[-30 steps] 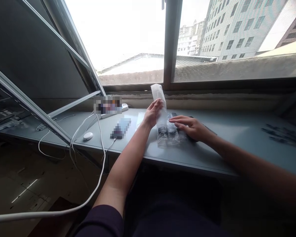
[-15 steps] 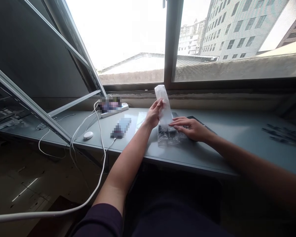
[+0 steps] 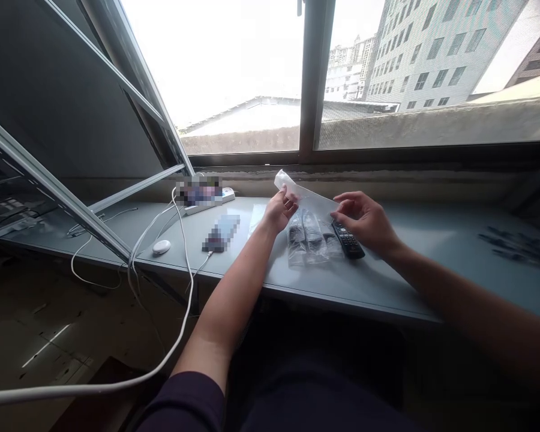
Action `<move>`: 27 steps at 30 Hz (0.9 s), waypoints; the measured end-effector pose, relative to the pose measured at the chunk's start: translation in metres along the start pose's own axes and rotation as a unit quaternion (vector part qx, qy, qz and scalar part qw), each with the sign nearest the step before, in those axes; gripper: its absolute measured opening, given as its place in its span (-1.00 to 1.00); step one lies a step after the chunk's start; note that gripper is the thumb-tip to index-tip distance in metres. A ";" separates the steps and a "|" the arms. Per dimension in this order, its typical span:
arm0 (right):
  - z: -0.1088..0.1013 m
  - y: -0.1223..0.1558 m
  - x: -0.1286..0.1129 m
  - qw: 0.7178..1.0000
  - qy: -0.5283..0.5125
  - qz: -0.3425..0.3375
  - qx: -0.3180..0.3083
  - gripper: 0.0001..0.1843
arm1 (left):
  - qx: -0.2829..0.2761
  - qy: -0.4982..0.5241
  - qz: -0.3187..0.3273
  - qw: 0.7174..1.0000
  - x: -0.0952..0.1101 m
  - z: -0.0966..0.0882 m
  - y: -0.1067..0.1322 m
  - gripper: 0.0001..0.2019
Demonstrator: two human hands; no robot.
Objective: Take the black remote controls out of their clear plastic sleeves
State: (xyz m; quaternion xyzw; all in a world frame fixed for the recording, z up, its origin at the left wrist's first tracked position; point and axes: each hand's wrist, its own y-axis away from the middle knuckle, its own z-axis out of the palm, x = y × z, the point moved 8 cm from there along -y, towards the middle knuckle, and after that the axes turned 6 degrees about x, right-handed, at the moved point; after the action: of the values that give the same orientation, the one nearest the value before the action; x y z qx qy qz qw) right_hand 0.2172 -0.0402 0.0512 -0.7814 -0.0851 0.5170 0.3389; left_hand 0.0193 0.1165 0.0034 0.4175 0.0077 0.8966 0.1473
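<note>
A translucent white plastic bag (image 3: 314, 202) is stretched slantwise between my hands, above the table. My left hand (image 3: 281, 210) is closed on its upper left end. At the lower right end, the thumb and index finger of my right hand (image 3: 362, 217) pinch its edge. Beneath it on the table lie dark objects in clear plastic bags (image 3: 312, 240), side by side; they look like wrapped remote controls. Just right of them, below my right hand, a black remote control (image 3: 348, 241) lies unwrapped with its buttons facing up.
A blurred-out phone-like device (image 3: 221, 233) with a cable and a round white object (image 3: 161, 246) lie on the grey table (image 3: 387, 294) at left. White cables (image 3: 186, 300) loop over its front edge. Several dark items (image 3: 517, 247) lie far right. A white power strip (image 3: 228, 194) sits by the window.
The bag has swung from upright to a slant. My right hand has risen and moved right, now pinching the bag's end, and the wrapped objects and black remote show more fully.
</note>
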 end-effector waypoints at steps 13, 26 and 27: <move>0.005 0.008 -0.025 0.971 0.109 -0.212 -0.003 -0.74 | -0.211 -0.110 -0.138 0.961 -0.026 0.030 0.036 -0.62; 0.008 0.010 -0.032 0.952 0.149 -0.267 -0.011 -0.66 | -0.090 -0.088 -0.026 0.992 -0.015 0.009 0.003 -0.88; 0.010 0.011 -0.031 0.951 0.152 -0.270 -0.019 -0.65 | -0.092 -0.086 -0.027 0.992 -0.016 0.009 0.003 -0.88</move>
State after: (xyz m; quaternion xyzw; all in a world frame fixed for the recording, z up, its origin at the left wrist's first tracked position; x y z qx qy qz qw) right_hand 0.1918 -0.0590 0.0654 -0.8052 -0.2500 0.2796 0.4594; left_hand 0.0351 0.1078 -0.0020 0.4771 -0.0761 0.8500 0.2098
